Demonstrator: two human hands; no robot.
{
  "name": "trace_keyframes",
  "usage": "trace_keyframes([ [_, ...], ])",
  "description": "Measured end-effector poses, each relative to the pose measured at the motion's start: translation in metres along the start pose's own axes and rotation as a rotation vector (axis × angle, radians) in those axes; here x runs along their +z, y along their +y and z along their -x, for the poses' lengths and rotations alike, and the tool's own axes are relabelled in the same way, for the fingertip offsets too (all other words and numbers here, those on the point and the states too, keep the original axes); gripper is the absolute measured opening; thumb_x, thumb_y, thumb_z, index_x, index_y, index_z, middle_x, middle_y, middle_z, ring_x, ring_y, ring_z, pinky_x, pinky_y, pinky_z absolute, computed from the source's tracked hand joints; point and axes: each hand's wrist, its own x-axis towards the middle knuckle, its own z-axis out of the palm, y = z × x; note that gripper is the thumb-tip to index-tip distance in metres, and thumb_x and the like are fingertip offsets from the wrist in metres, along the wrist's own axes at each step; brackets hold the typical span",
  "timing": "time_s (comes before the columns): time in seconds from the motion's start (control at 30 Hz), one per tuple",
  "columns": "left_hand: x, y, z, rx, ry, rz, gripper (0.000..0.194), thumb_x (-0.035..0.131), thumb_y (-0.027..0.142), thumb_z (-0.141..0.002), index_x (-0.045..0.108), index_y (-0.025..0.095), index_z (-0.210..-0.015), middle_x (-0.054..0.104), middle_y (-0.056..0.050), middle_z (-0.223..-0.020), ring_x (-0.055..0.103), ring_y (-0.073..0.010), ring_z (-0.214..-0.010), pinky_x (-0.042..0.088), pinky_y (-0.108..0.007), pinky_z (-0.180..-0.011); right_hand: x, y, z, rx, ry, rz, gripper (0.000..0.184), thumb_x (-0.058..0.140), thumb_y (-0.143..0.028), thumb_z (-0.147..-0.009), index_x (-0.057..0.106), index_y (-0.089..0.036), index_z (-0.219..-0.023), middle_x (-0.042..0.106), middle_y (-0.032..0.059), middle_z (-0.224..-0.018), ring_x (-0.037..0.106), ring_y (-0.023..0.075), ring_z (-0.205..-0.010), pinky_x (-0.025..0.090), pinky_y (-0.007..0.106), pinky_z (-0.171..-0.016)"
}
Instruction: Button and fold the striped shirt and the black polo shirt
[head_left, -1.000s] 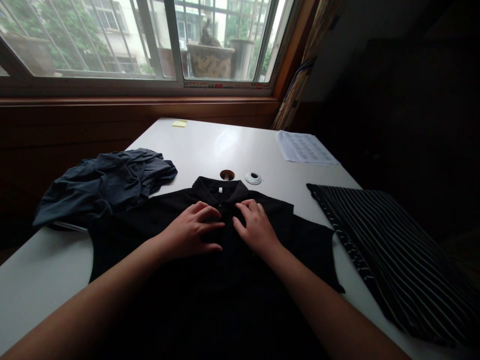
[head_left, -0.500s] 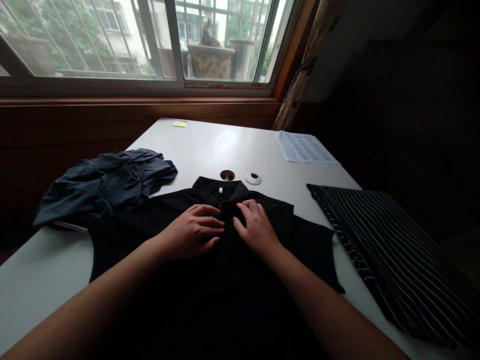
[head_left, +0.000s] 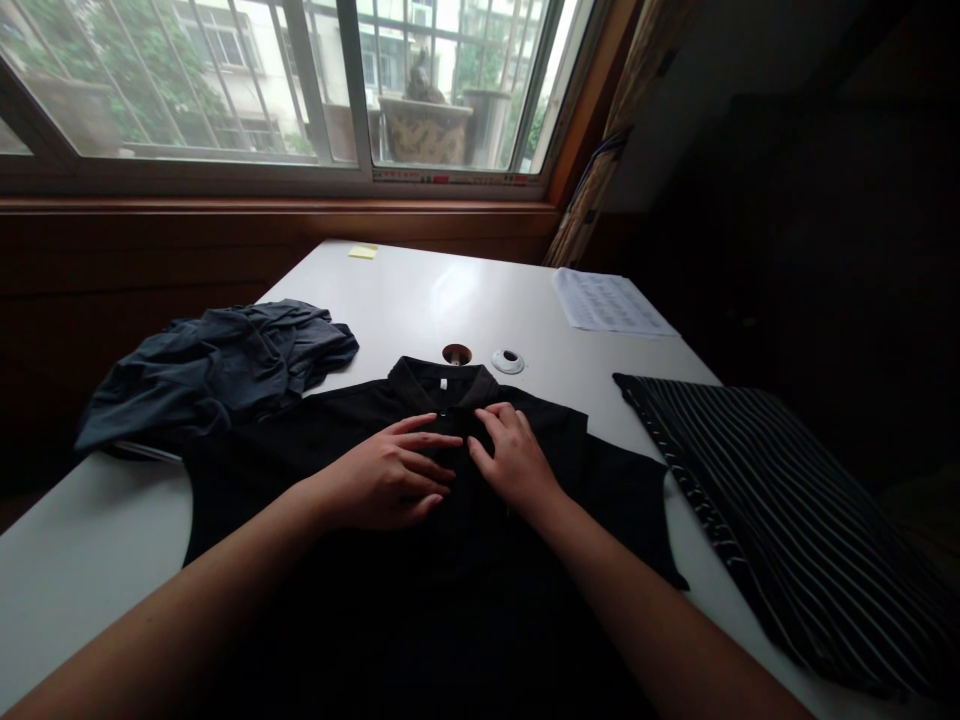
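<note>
A black collared shirt lies spread front side up, its collar at the far end and a small white label inside the neck. My left hand rests over the chest beside the front opening, fingers stretched out and apart, holding nothing. Just across the opening, my right hand has bent fingers and thumb at the placket edge below the collar, seemingly gripping the cloth. The fabric under both hands is too dark to show fine detail.
A crumpled dark blue-grey garment lies on the left of the white table. On the right are a black striped cloth and printed papers. A cable hole, its round cover and a yellow note sit farther back.
My left hand's fingers have spread, with one reaching farther right toward the placket. My right hand stays nearly in place. The view has shifted slightly.
</note>
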Motion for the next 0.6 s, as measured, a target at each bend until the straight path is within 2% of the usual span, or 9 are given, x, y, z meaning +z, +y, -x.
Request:
trace_keyframes([
  [0.17,-0.002,0.001,0.001,0.03,-0.013,0.141,0.023,0.061,0.019,-0.09,0.075,0.027,-0.107,0.079,-0.004,-0.107,0.07,-0.0209,-0.113,0.042,-0.044,-0.115,0.0,0.0,-0.001,-0.005,0.02,-0.027,0.035,0.058,-0.026,-0.091,0.063,-0.019,-0.125,0.06,0.0122,-0.117,0.055,0.0302,-0.109,0.05,0.048,-0.097],
  [0.27,-0.003,0.0,0.001,0.032,-0.007,0.181,0.022,0.062,0.02,-0.09,0.076,0.027,-0.106,0.079,-0.005,-0.107,0.07,-0.0217,-0.114,0.044,-0.044,-0.113,-0.003,0.0,-0.001,-0.02,0.067,-0.113,0.029,0.056,-0.024,-0.091,0.065,-0.02,-0.119,0.061,0.0103,-0.111,0.058,0.0274,-0.105,0.051,0.044,-0.096],
  [0.43,-0.006,-0.002,0.002,0.0,-0.028,0.264,0.018,0.06,0.02,-0.093,0.076,0.025,-0.099,0.079,-0.005,-0.105,0.07,-0.021,-0.113,0.044,-0.042,-0.112,-0.013,-0.003,-0.001,-0.05,0.172,-0.287,0.023,0.05,-0.023,-0.097,0.067,-0.022,-0.113,0.059,0.007,-0.109,0.062,0.0183,-0.087,0.055,0.035,-0.087],
  [0.53,-0.005,-0.003,0.002,-0.023,-0.012,0.308,0.019,0.059,0.022,-0.094,0.076,0.025,-0.1,0.079,-0.006,-0.103,0.07,-0.0214,-0.112,0.044,-0.042,-0.111,-0.015,-0.003,-0.004,-0.118,0.183,-0.245,0.025,0.051,-0.024,-0.098,0.066,-0.024,-0.117,0.059,0.0082,-0.117,0.062,0.0204,-0.1,0.055,0.038,-0.093],
  [0.6,-0.004,-0.005,0.002,-0.031,-0.003,0.336,0.019,0.058,0.024,-0.095,0.076,0.024,-0.101,0.079,-0.006,-0.102,0.071,-0.022,-0.112,0.046,-0.042,-0.109,-0.016,-0.002,-0.009,-0.186,0.136,-0.183,0.031,0.052,-0.022,-0.098,0.063,-0.026,-0.127,0.057,0.0091,-0.126,0.061,0.0219,-0.109,0.053,0.041,-0.099],
])
